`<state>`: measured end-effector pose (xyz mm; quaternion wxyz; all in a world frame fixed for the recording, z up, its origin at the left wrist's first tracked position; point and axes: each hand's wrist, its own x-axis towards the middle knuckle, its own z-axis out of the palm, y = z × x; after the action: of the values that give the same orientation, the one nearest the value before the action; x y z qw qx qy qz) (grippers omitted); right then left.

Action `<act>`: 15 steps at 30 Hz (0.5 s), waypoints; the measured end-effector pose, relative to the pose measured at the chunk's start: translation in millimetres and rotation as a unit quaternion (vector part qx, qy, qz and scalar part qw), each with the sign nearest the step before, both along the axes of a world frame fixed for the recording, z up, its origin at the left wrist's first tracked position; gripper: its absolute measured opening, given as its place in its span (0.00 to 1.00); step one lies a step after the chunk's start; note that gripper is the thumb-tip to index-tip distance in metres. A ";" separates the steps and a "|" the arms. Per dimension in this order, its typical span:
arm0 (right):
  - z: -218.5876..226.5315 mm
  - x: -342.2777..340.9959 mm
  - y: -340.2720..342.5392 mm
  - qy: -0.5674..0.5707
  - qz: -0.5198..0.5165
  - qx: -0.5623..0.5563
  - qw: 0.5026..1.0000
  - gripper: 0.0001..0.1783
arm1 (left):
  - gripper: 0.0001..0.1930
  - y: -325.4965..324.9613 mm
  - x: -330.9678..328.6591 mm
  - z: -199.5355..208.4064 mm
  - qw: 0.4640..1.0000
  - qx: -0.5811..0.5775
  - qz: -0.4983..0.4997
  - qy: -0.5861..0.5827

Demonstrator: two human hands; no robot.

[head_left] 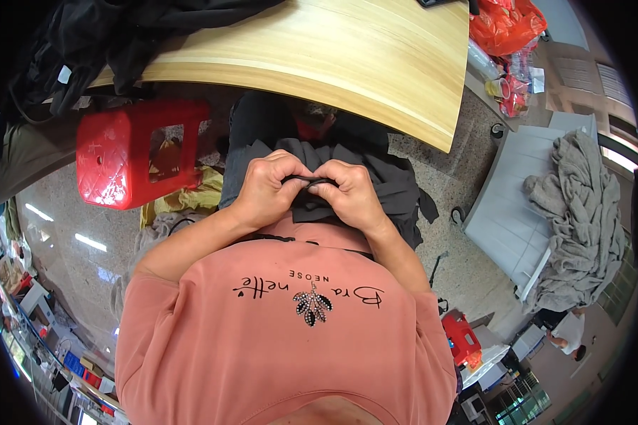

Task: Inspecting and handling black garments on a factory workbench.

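Head view: the left hand (268,188) and the right hand (352,193) come together over the lap, close in front of the pink shirt (290,361).
Left hand: thumb and forefinger pinch a strip (306,180), with the other fingers curled in toward the palm.
Right hand: pinches the same strip in much the same way, its fingertips just beside those of the left.
Strip: thin and dark, held between the two hands (whether it is an edge of the cloth or a separate piece, I cannot tell).
Cloth (390,180): dark grey, bunched across the lap beneath and beyond the hands, reaching farther out on the right.
Worktop (333,60): pale, wood-grained, beyond the lap; black fabric (138,35) lies heaped at its left end, with a small white tag (64,74) showing.
Stool (105,156): red plastic, to the left of the lap, with a crumpled yellow bag (188,202) near it on the speckled floor (71,227).
Cart (507,202): pale grey, on casters, to the right; grey fabric (578,212) is piled along its far side.
Red bag (507,28): past the right end of the worktop, near a yellowish cup (498,88).
Background: another person (568,331) in a white top, far off at the right.
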<state>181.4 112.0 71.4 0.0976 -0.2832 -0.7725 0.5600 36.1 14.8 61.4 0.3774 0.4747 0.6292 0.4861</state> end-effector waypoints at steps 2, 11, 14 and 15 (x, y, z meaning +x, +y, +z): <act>0.1 -0.4 -3.1 0.017 -0.020 -0.009 1.000 0.07 | 0.07 2.5 0.8 -0.4 1.000 0.026 0.008 0.014; -0.2 -8.4 -10.5 0.012 -0.077 0.239 0.968 0.04 | 0.06 14.3 7.2 -1.6 0.985 0.097 0.092 0.109; -4.0 -13.5 -10.9 0.024 -0.098 0.276 0.956 0.04 | 0.07 14.3 9.9 -1.2 0.974 0.131 0.107 0.153; -5.2 -15.1 -10.5 0.019 -0.099 0.291 0.951 0.04 | 0.07 13.9 11.4 -0.5 0.971 0.141 0.102 0.162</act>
<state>166.3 101.5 66.1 0.2451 -0.3065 -0.8683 0.3034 47.5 28.7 60.9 0.1479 0.5288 0.6525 0.5222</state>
